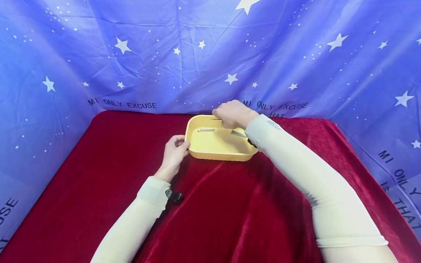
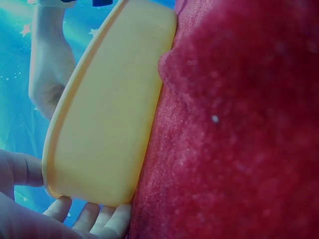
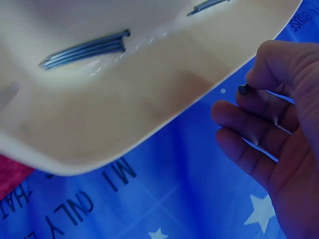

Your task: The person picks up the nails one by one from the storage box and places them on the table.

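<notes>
A shallow yellow plastic tray [image 1: 220,157] with rounded corners stands on the red cloth. My left hand [image 1: 174,155] holds its left end, the thumb at the rim and the fingertips against the outer wall, as the left wrist view shows. Over the tray's far rim, my right hand [image 1: 233,114] pinches a nail [image 3: 243,89] between thumb and forefinger. Only the nail's dark head shows in the right wrist view; the fingers hide most of its shank. Inside the tray lie a bundle of several nails [image 3: 89,49] and a smaller group of nails [image 1: 205,130].
Red velvet cloth [image 1: 210,212] covers the table under the tray. A blue curtain [image 1: 197,65] with white stars and black lettering hangs behind it and along both sides. A small black device [image 1: 175,196] is strapped at the left wrist.
</notes>
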`<state>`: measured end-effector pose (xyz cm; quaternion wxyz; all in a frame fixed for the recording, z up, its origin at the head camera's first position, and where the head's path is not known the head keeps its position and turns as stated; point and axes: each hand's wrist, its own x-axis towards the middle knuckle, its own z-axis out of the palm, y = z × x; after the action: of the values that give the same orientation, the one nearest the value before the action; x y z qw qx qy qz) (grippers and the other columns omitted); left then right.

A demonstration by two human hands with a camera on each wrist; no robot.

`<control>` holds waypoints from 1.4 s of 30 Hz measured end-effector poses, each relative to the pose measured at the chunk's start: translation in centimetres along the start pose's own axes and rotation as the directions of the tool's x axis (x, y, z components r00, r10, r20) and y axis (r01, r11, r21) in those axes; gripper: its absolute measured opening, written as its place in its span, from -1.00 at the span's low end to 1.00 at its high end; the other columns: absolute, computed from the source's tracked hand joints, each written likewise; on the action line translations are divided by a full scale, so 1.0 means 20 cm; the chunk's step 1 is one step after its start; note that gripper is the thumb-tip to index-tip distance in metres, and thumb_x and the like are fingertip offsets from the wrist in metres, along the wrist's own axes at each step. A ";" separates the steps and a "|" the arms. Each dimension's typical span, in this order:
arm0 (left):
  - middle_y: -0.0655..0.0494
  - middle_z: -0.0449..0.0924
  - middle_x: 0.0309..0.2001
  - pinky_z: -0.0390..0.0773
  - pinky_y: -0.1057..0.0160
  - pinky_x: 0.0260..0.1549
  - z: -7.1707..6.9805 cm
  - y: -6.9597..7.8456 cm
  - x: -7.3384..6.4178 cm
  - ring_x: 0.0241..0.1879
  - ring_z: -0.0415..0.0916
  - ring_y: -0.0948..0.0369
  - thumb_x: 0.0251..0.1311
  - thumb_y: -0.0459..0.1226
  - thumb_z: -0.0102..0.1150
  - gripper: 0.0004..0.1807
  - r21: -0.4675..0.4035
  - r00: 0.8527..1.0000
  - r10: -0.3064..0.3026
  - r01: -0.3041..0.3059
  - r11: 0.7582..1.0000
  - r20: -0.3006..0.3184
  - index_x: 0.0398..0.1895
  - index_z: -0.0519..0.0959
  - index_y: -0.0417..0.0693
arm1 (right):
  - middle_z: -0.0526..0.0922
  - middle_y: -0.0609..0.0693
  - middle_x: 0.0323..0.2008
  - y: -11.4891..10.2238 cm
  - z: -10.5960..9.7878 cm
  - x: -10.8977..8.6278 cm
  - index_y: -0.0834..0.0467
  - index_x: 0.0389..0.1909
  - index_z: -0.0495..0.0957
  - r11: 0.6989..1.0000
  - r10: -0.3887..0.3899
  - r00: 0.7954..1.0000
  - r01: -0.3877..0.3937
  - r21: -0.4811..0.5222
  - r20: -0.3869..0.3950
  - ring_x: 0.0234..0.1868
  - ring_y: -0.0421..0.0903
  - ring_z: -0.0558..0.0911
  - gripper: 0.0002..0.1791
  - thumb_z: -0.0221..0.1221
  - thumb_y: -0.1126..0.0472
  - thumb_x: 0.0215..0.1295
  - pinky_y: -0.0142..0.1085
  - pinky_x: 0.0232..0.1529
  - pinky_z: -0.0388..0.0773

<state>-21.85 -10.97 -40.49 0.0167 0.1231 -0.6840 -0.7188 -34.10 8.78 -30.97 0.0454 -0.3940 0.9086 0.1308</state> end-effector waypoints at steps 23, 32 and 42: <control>-0.23 0.48 0.00 0.56 0.12 -0.02 0.00 0.00 -0.01 0.00 0.50 0.00 0.17 -0.43 0.04 -0.61 -0.014 1.000 -0.014 0.014 1.000 0.013 0.10 0.41 -0.34 | 0.44 -0.06 -0.52 0.14 0.02 -0.23 0.03 -0.48 0.41 0.998 0.055 0.994 -0.053 0.025 -0.090 -0.46 -0.03 0.42 -0.84 0.05 0.38 -0.01 -0.15 -0.46 0.39; -0.26 0.48 0.00 0.56 0.09 -0.01 0.01 0.01 -0.02 -0.02 0.49 -0.01 0.17 -0.44 0.02 -0.61 -0.008 1.000 -0.010 0.010 1.000 0.014 0.10 0.40 -0.35 | 0.43 -0.07 -0.52 0.20 0.05 -0.32 0.03 -0.47 0.39 0.998 0.067 0.992 -0.064 0.026 -0.107 -0.48 -0.04 0.42 -0.83 0.04 0.39 0.00 -0.15 -0.47 0.41; -0.25 0.48 0.01 0.55 0.09 0.00 0.00 0.00 -0.02 -0.01 0.49 -0.01 0.18 -0.43 0.04 -0.60 -0.019 1.000 -0.013 0.014 1.000 0.016 0.11 0.40 -0.34 | 0.42 -0.05 -0.51 0.25 0.08 -0.41 0.04 -0.51 0.39 0.995 0.098 0.989 -0.094 0.037 -0.115 -0.49 0.00 0.42 -0.83 0.08 0.40 0.03 -0.11 -0.49 0.41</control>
<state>-21.49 -10.81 -40.39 0.0075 0.1217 -0.6764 -0.7264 -32.20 18.27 -30.06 -0.0079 -0.3560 0.9296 0.0952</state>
